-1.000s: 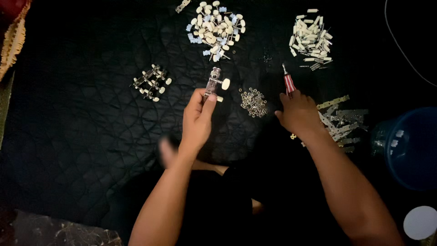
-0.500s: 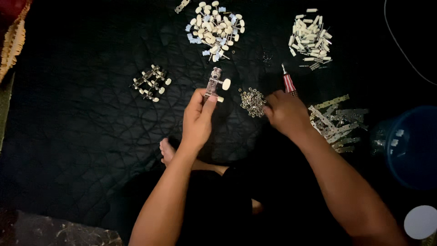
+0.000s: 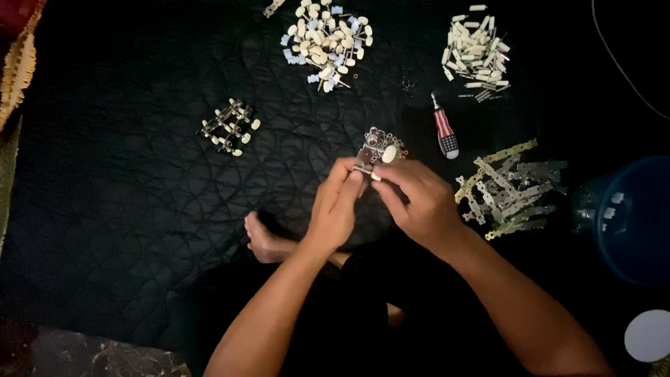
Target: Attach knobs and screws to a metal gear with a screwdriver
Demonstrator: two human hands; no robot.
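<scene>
Hands meet above quilt: my right hand (image 3: 417, 202), a second ago down by small-parts pile, now joins left hand (image 3: 340, 206) on tuner plate (image 3: 373, 153), both pinching it. Screwdriver (image 3: 444, 129) lies untouched beside; fitting appears underway.

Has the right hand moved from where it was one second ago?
Yes. The right hand has moved left, away from the heap of metal strips, and now meets the left hand at the small metal assembly.

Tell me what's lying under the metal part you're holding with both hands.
Beneath the metal part, held by the left hand and right hand, a small pile of tiny metal bits shows on the black quilted cloth. The hands cover the rest.
</scene>
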